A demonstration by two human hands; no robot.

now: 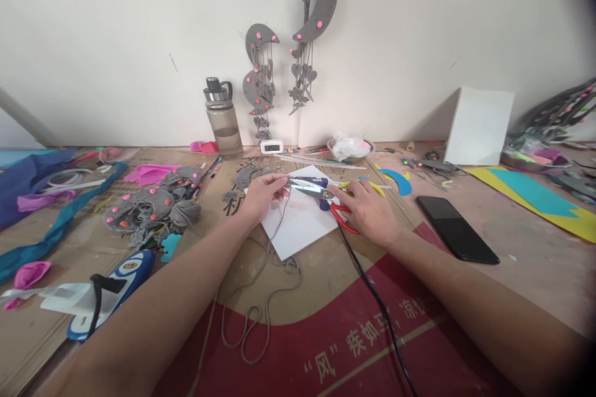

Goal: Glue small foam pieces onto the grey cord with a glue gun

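My right hand (372,211) grips a pair of scissors (311,188) with red and yellow handles, the blades pointing left. At the blade tips, the fingers of my left hand (261,198) are pinched on a strand of grey yarn (282,223). The yarn hangs down and lies in loose loops on the cardboard (242,273). Below the scissors lies a white sheet (298,229). A dark blue object (325,205) sits partly hidden behind the scissors, near a black cable (367,285); its kind I cannot make out.
Left are grey moon-shaped pieces (139,208) with coloured dots, a yarn ball (185,213) and a blue-white item (135,273). A water bottle (224,124) stands near the wall. A phone (456,229) lies at right. Moon hangings (323,3) are on the wall.
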